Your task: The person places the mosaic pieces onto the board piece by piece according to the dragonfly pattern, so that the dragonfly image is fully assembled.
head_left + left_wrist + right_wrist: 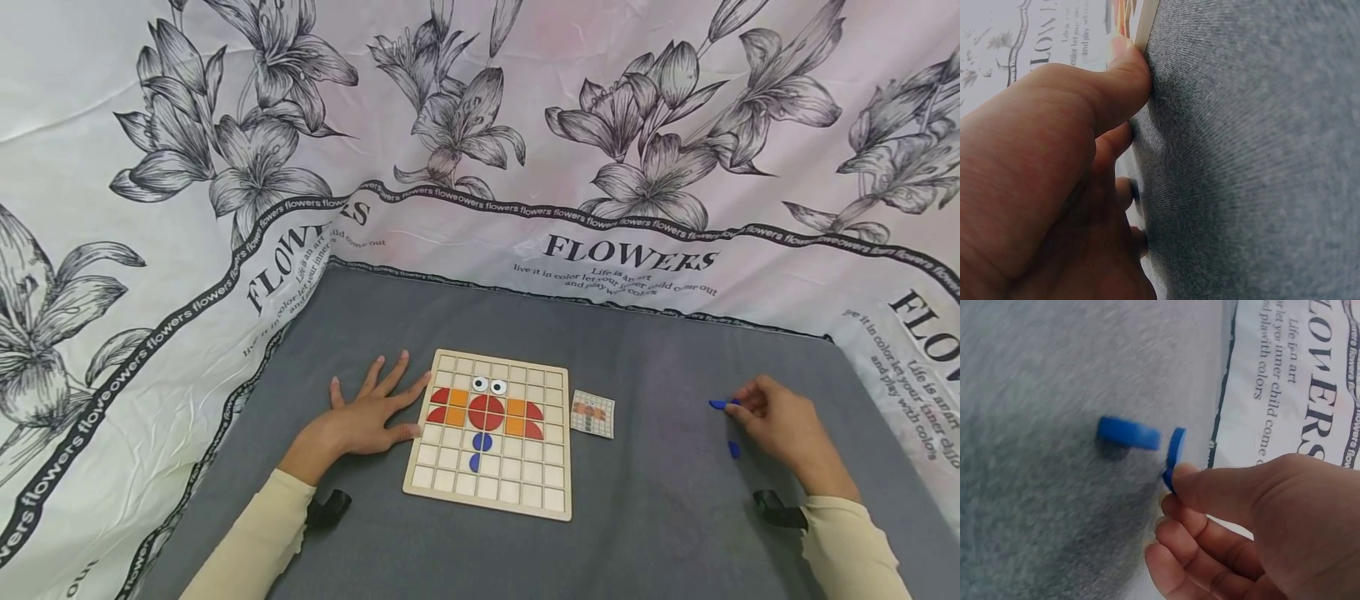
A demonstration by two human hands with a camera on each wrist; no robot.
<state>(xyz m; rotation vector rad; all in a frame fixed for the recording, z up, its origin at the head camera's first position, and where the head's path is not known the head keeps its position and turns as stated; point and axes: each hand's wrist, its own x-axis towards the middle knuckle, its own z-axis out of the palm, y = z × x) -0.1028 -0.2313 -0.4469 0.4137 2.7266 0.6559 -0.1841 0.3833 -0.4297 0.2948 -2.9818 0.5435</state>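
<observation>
A wooden grid board [487,498] holds red, orange and blue pieces and two eye pieces. Beside its left edge, my left hand [369,423] rests on the grey cloth with spread fingers, the thumb [1129,69] touching the board's side. Far to the right, my right hand [783,425] pinches a small blue piece [1176,447] between thumb and fingers. More blue shows under the thumb; whether it is a second piece I cannot tell. Nearer me, another blue piece [733,450] lies on the cloth; the right wrist view shows its thick edge.
A small pattern card [592,414] with a printed figure lies against the board's right side. Grey cloth [645,500] covers the table. A white flower-printed curtain [480,225] hangs along the back and sides. Dark straps [780,510] sit at both wrists.
</observation>
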